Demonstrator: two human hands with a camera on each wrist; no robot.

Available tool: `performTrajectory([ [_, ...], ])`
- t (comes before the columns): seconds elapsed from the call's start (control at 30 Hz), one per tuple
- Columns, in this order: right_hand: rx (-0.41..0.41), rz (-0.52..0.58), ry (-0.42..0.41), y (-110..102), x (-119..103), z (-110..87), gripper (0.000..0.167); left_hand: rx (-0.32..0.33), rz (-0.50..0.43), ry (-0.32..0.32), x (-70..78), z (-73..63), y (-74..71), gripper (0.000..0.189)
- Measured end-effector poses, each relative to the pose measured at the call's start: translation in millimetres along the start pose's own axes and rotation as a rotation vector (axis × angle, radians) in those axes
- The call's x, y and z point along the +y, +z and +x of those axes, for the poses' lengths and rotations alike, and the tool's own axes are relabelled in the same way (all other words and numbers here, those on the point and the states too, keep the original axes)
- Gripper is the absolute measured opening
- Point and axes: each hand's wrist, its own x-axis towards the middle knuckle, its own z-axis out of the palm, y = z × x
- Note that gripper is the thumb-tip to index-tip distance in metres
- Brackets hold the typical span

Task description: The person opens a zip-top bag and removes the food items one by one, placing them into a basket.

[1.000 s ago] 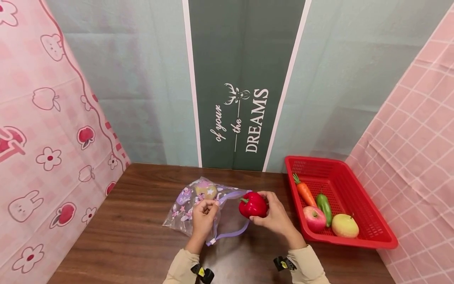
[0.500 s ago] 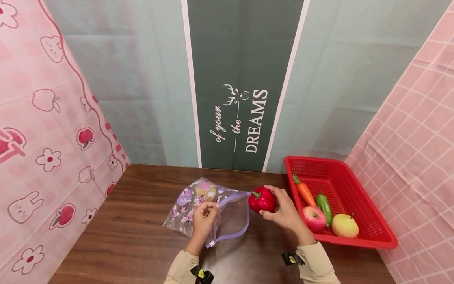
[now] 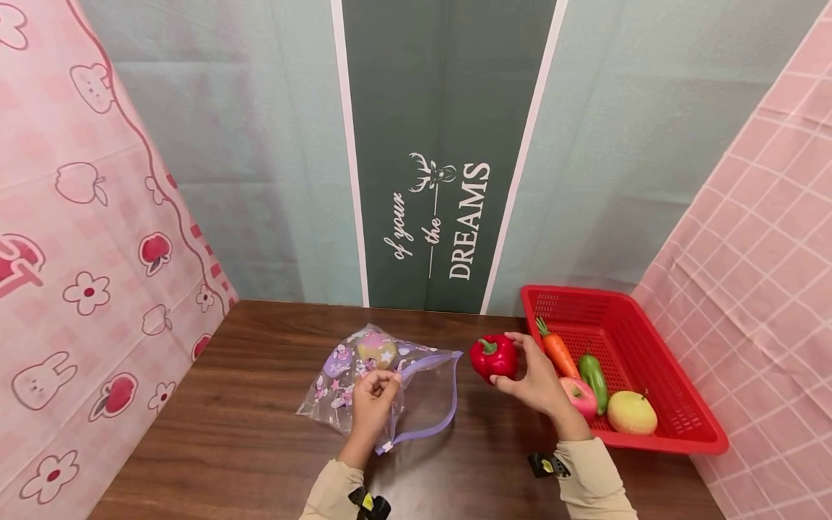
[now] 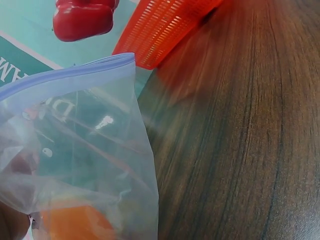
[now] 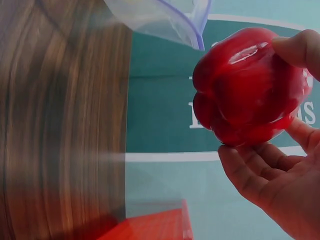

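Observation:
My right hand (image 3: 541, 381) holds a shiny red bell pepper (image 3: 492, 359) with a green stem, thumb on one side and fingers on the other. The pepper is up in the air, between the bag's mouth and the red basket. My left hand (image 3: 373, 406) pinches the edge of a clear zip bag (image 3: 336, 367) printed with purple and pink figures. Its purple zip strip (image 3: 425, 433) spreads apart to the right, with a slider at the near corner. Inside the bag lies a yellowish-orange thing (image 4: 75, 224), blurred by the plastic. The left fingertips are mostly hidden in the left wrist view.
A red plastic basket (image 3: 705, 433) stands on the right of the brown wooden table (image 3: 221, 404). In it lie a carrot (image 3: 559, 354), a green pepper-like vegetable (image 3: 593, 383), a pink apple (image 3: 581, 397) and a pale yellow round fruit (image 3: 632, 413). Cloth curtains enclose the back and sides.
My right hand has moved the bell pepper rightward and slightly up, away from the bag's mouth toward the basket. The left hand and bag have stayed nearly still.

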Motion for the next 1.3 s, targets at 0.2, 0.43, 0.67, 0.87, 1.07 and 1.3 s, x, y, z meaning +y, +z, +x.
performTrajectory([
  [0.2, -0.01, -0.001, 0.042, -10.9, 5.5, 2.3, 0.078, 0.005, 0.016, 0.005, -0.1, 0.2, -0.2, 0.004],
  [0.43, -0.026, -0.094, -0.001, -29.1, 13.3, 8.3, 0.084, 0.002, 0.005, -0.021, 0.6, 1.3, -0.8, 0.005],
  [0.67, -0.003, -0.097, 0.012, -42.4, 22.9, 8.8, 0.079, -0.012, 0.004, -0.036, -0.8, 1.2, -2.5, 0.007],
  [0.87, -0.008, -0.117, 0.093, -53.8, 27.6, 6.4, 0.081, -0.018, 0.01, -0.078, -1.1, -1.4, -3.7, 0.006],
  [1.07, 0.002, -0.118, 0.13, -67.2, 29.8, 8.8, 0.078, -0.019, 0.013, -0.113, -0.9, -2.5, -3.5, 0.007],
  [1.3, 0.01, -0.167, 0.169, -81.2, 38.4, 12.2, 0.076, -0.019, -0.001, -0.12, -1.8, -1.6, -2.8, 0.006],
])
